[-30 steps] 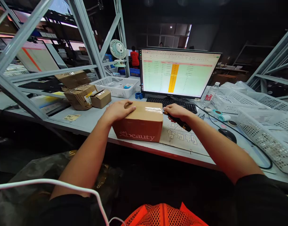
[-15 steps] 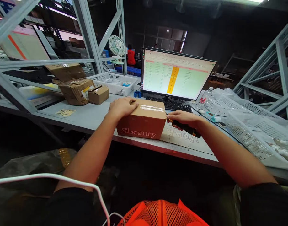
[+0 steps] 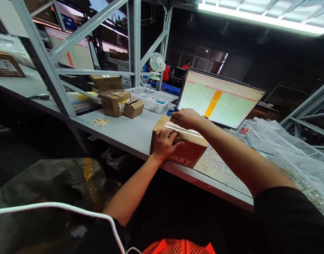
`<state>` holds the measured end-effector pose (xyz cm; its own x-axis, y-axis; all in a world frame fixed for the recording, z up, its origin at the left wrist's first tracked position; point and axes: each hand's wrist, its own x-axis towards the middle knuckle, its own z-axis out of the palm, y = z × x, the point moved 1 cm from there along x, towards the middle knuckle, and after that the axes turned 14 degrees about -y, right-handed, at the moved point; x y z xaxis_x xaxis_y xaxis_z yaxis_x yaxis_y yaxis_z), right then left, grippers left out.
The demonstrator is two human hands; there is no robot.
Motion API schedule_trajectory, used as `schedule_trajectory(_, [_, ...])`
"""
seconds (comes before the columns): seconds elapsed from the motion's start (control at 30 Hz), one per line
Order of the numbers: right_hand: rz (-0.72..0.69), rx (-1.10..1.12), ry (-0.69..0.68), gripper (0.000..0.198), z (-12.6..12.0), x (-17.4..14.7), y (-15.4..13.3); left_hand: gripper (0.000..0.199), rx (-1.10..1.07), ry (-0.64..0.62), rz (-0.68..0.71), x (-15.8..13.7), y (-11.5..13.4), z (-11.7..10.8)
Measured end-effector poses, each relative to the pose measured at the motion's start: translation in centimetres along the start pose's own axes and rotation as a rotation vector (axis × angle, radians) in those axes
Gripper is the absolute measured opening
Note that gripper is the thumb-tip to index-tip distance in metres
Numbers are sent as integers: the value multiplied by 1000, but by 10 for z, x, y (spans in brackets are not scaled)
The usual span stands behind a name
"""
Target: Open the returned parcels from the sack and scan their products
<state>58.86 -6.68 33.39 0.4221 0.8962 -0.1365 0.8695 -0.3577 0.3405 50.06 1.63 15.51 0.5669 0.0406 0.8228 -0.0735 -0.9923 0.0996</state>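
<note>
Grey bench [image 3: 132,132]: rectangular brown cardboard box [image 3: 184,151] along near edge. Left hand [image 3: 163,143]: fingers part-spread against box, grasping nothing; I'd brace firmly. Right hand [image 3: 187,118]: fingers curled, hold I cannot tell, over shiny clear tape [image 3: 190,132].

The carton [image 3: 190,150] looks tan on top to me, red-brown in front with pale lettering [image 3: 183,161]. Behind it the monitor [image 3: 231,100] glows pale green, banded orange; beyond the carton's left end, the basket [image 3: 151,106] is white, patterned with holes.
</note>
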Motion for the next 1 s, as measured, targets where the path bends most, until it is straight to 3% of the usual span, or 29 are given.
schedule_trajectory(0.2, [-89, -61, -16, 34, -1, 50, -25, 50, -93, -159, -73, 1, 1, -2])
schedule_trajectory(0.53, [-85, -44, -83, 27, 4, 46, -21, 53, -137, -163, -83, 2, 3, -6])
schedule_trajectory(0.67, [-34, -55, -136, 27, 17, 12, 0, 53, -144, -133, -55, 2, 2, -8])
schedule_trajectory(0.8, [101, -55, -211, 25, 38, -53, 45, 51, -156, -144, -51, 0, 3, -9])
schedule_trajectory(0.93, [306, -59, -364, 25, 80, -129, 99, 51, -136, -173, -85, 5, 6, -23])
schedule_trajectory(1.0, [391, -35, -403, 31, 111, -157, 119, 45, -127, -256, -105, 19, 6, -37])
